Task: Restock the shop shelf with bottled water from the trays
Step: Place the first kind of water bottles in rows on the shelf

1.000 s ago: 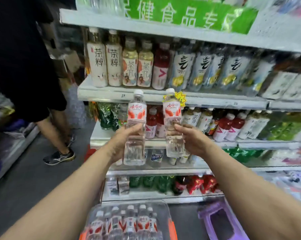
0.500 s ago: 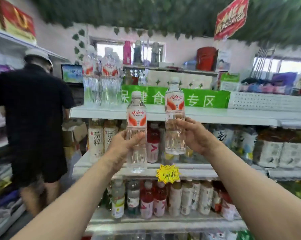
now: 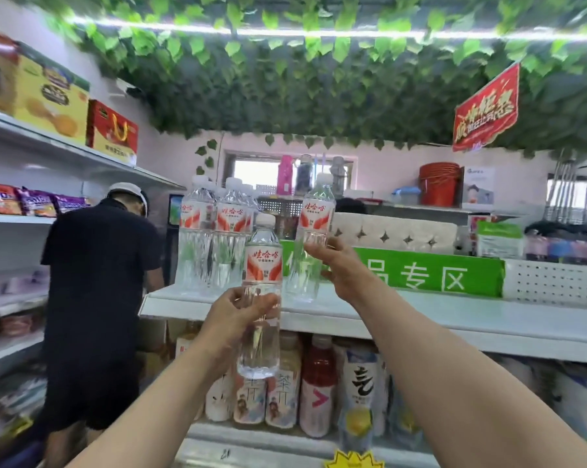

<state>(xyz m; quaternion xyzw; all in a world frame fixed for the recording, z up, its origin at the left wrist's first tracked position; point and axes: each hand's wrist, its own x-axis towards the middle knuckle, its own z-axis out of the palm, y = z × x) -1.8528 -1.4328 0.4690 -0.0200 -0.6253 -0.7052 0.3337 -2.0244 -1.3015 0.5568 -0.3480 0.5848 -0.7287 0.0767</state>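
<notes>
Two bottles are going up at once. The right hand (image 3: 339, 265) is wrapping its fingers round the right bottle (image 3: 315, 216) just under the label and holding it upright over the top shelf (image 3: 420, 319). The base is sitting at the shelf surface, though I cannot tell whether it is touching down yet. Just to its left, the row (image 3: 214, 238) of matching water is standing on the same shelf, with a gap between.

The left hand (image 3: 233, 310) is gripping the left bottle (image 3: 263, 265) below its label, fingers and thumb closing round the clear body. That bottle is hanging upright in front of the shelf edge. Its cap is rising above the shelf line and its base is dangling in front of the drinks (image 3: 315, 390) on the tier below.

These look full, so they are probably carrying real weight for their size. The thin clear plastic is likely giving a little under a squeeze, and it looks smooth. A mid-body grip like these two seems the sound choice, rather than the cap. A tall bottle on a narrow base is probably tipping easily, so it is wanting a flat, square landing.
</notes>
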